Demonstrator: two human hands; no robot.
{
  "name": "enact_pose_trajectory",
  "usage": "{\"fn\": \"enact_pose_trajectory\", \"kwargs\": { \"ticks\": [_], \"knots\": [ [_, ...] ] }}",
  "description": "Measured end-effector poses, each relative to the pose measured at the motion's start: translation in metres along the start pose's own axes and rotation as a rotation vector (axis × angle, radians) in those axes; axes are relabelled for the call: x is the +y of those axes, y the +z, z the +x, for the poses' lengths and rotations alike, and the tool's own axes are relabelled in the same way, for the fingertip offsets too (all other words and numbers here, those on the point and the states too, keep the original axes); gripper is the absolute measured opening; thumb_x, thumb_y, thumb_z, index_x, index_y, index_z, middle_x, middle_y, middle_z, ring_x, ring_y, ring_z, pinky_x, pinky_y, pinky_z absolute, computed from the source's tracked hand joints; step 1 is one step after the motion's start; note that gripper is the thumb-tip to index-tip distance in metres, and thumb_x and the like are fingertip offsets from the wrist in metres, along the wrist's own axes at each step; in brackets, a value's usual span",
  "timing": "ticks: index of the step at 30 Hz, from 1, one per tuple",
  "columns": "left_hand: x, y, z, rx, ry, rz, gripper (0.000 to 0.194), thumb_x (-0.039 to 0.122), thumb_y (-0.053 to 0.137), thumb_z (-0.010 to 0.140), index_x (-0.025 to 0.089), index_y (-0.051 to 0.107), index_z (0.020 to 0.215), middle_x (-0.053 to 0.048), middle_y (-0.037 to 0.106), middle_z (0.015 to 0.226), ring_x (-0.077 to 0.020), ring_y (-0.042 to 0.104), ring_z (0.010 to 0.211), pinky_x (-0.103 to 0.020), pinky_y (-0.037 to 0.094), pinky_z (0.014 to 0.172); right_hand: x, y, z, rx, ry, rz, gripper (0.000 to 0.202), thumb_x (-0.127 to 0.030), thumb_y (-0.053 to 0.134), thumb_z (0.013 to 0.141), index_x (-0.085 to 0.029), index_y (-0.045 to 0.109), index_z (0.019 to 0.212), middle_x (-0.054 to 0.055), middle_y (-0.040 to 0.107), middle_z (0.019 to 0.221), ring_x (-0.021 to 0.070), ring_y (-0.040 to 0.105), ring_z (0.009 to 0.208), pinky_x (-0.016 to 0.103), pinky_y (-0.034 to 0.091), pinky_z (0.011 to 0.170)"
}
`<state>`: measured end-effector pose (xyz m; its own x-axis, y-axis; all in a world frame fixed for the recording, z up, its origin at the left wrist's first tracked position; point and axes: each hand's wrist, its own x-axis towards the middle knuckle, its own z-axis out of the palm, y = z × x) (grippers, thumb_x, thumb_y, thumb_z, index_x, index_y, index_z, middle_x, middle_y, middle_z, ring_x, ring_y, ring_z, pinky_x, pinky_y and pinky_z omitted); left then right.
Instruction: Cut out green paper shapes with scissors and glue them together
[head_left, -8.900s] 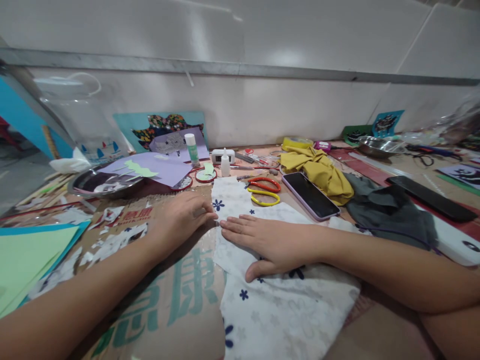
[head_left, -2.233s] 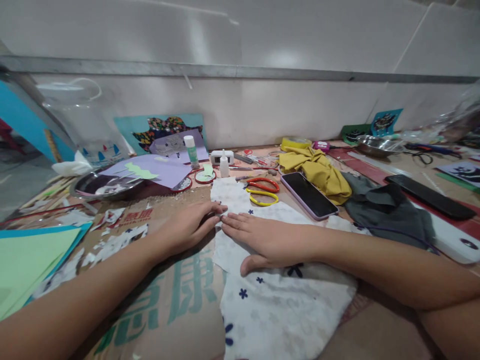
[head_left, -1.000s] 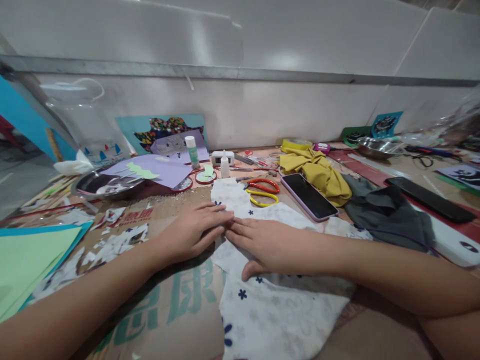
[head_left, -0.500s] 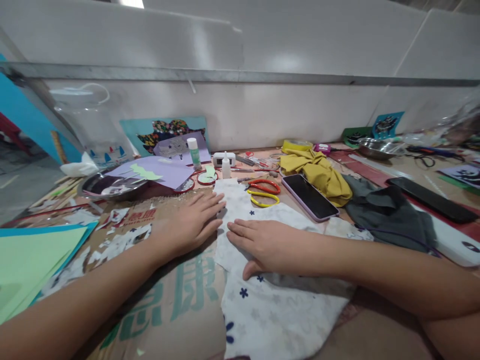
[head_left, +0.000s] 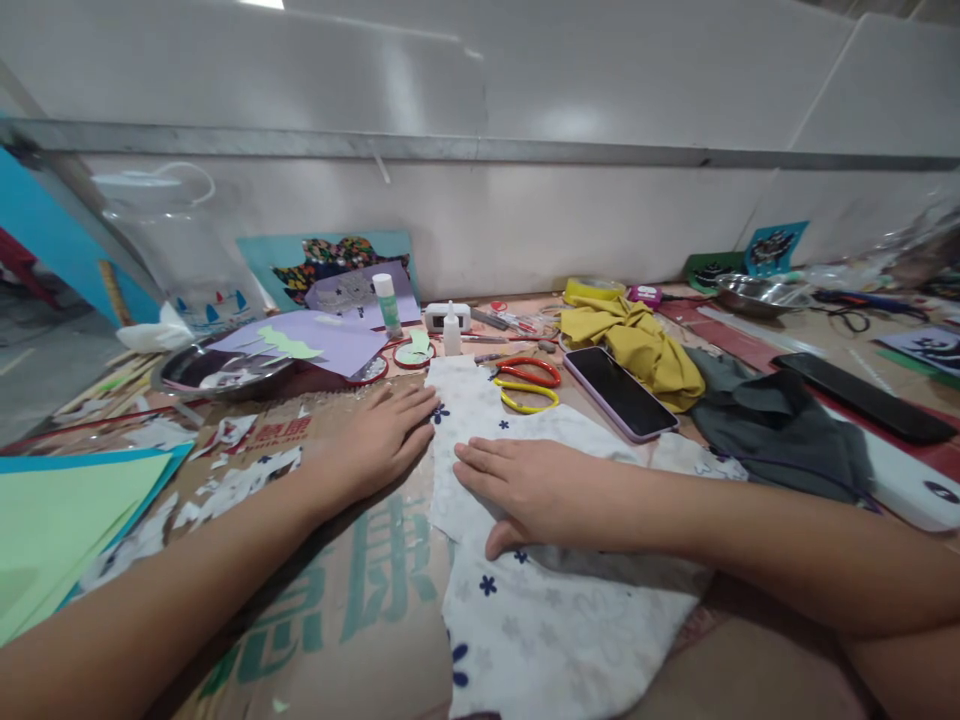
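Note:
A white cloth (head_left: 555,620) printed with dark blue flowers lies spread over the cardboard (head_left: 390,640). On its upper middle my right hand (head_left: 525,490) rests palm down, fingers stretched out to the left. My left hand (head_left: 386,435) lies flat on the cardboard, its fingertips at the cloth's left edge. Neither hand grips anything. Just beyond the cloth are scissors with red and yellow handles (head_left: 532,388), their blades partly hidden, and a small white squeeze bottle (head_left: 451,332). A phone (head_left: 621,393) lies to the right of the scissors.
Left are green paper sheets (head_left: 67,520), white scraps (head_left: 236,485) and a metal bowl (head_left: 217,375) under purple paper (head_left: 307,340). A clear jug (head_left: 184,250) and glue stick (head_left: 387,305) stand behind. Mustard cloth (head_left: 630,345) and dark grey cloth (head_left: 780,430) lie to the right.
My left hand has slid slightly left, uncovering a blue flower near the cloth's edge. My right hand stays in place on the cloth.

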<state>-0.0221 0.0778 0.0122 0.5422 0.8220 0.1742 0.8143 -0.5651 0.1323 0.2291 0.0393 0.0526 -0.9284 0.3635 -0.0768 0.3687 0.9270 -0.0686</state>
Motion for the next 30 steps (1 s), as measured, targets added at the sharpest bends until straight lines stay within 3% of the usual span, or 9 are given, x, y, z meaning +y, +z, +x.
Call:
{"fn": "enact_pose_trajectory", "kwargs": {
  "ticks": [2,4,8,12,18,20,22,25,30],
  "knots": [
    [0.001,-0.001,-0.002,0.064,-0.003,0.01,0.051,0.038,0.039,0.104,0.012,0.058,0.143,-0.016,0.051,0.155,-0.0319,0.042,0.148,-0.058,0.026,0.124,0.0,0.0,0.0,-0.004,0.002,-0.003,0.083,-0.055,0.064,0.093,0.009,0.049,0.143,0.038,0.046,0.149,0.0437,0.05,0.14,0.053,0.047,0.112],
    [0.006,-0.005,-0.005,0.057,0.103,-0.029,0.049,0.037,0.039,0.104,0.015,0.058,0.144,-0.014,0.053,0.154,-0.0298,0.043,0.148,-0.055,0.027,0.124,0.001,0.002,0.0,0.006,0.001,-0.004,0.082,-0.055,0.065,0.093,0.008,0.049,0.143,0.037,0.047,0.149,0.0427,0.049,0.141,0.052,0.047,0.112],
    [0.015,-0.009,-0.007,-0.116,0.303,-0.148,0.047,0.04,0.04,0.106,0.025,0.053,0.149,-0.006,0.051,0.157,-0.0245,0.041,0.15,-0.048,0.027,0.126,0.002,0.004,0.0,0.019,0.001,-0.009,0.082,-0.056,0.065,0.092,0.007,0.051,0.141,0.034,0.052,0.146,0.0412,0.047,0.143,0.05,0.044,0.115],
    [0.011,-0.003,-0.005,-0.122,0.223,-0.111,0.052,0.044,0.041,0.106,0.025,0.046,0.154,-0.007,0.043,0.161,-0.027,0.034,0.153,-0.054,0.022,0.127,0.001,0.004,0.0,0.009,0.01,-0.016,0.083,-0.058,0.063,0.093,0.007,0.049,0.144,0.034,0.052,0.147,0.0411,0.049,0.141,0.049,0.046,0.113],
    [0.004,0.001,-0.003,0.022,-0.003,0.053,0.057,0.043,0.045,0.102,0.011,0.052,0.148,-0.018,0.046,0.158,-0.0345,0.039,0.149,-0.06,0.026,0.124,-0.001,0.0,0.0,-0.024,0.015,-0.046,0.081,-0.058,0.061,0.095,0.006,0.049,0.143,0.035,0.048,0.149,0.0406,0.049,0.141,0.048,0.046,0.113],
    [0.005,-0.002,-0.004,0.101,0.027,0.065,0.054,0.041,0.046,0.101,0.011,0.055,0.145,-0.019,0.05,0.155,-0.0337,0.042,0.148,-0.056,0.028,0.124,0.0,0.0,-0.001,-0.012,0.01,-0.043,0.081,-0.058,0.06,0.095,0.006,0.05,0.143,0.035,0.048,0.149,0.0403,0.051,0.14,0.049,0.047,0.112],
    [0.007,-0.004,-0.006,0.124,0.147,0.02,0.049,0.039,0.046,0.102,0.016,0.058,0.143,-0.015,0.053,0.154,-0.0313,0.043,0.147,-0.054,0.03,0.124,0.0,0.002,-0.001,0.009,0.0,-0.032,0.082,-0.058,0.061,0.094,0.006,0.049,0.143,0.035,0.049,0.149,0.0406,0.051,0.14,0.049,0.047,0.112],
    [0.01,-0.005,-0.008,0.019,0.306,-0.067,0.044,0.04,0.045,0.104,0.024,0.059,0.143,-0.01,0.054,0.155,-0.029,0.042,0.148,-0.052,0.031,0.124,0.001,0.003,-0.001,0.022,-0.006,-0.004,0.082,-0.056,0.064,0.094,0.008,0.05,0.143,0.035,0.05,0.148,0.0417,0.047,0.143,0.051,0.045,0.114],
    [0.006,0.0,-0.007,-0.051,0.187,-0.055,0.051,0.048,0.044,0.104,0.024,0.055,0.147,-0.012,0.046,0.16,-0.0318,0.039,0.15,-0.057,0.027,0.124,0.0,0.002,-0.001,0.017,0.012,0.034,0.082,-0.053,0.068,0.092,0.009,0.049,0.143,0.038,0.05,0.146,0.0435,0.049,0.141,0.054,0.047,0.111]
  ]
}}
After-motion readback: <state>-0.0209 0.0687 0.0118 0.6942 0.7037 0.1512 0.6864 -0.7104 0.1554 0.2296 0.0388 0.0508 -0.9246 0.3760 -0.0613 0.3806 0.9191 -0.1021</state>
